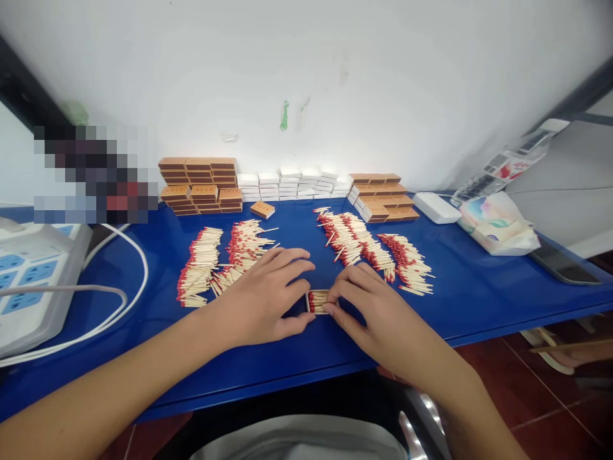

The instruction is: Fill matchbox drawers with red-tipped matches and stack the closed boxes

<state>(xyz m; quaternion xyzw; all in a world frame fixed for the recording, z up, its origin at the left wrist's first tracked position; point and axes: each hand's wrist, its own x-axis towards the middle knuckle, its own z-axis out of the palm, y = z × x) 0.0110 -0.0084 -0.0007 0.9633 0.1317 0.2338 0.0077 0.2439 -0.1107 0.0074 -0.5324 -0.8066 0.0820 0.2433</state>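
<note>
A small open matchbox tray [307, 303] lies on the blue table near its front edge, filled with red-headed matches [318, 301]. My left hand [268, 295] has its thumb and index finger at the near and far corners of the tray's left end, the other fingers stretched out above. Over the right part of the tray, my right hand [361, 300] pinches at the matches with bent fingers and hides that end. Loose match piles lie beyond my hands: one pile [201, 265] and another [244, 246] at left, a long one [352, 236] and a smaller one [407, 262] at right.
Brown matchboxes [198, 174] and white trays [292, 184] are stacked along the wall, with more matchboxes [383, 195] at right. A single matchbox [262, 209] lies before them. Left stands a power strip [38, 287] with cables; right are a white box [435, 207], tissues [498, 223] and a phone [565, 263].
</note>
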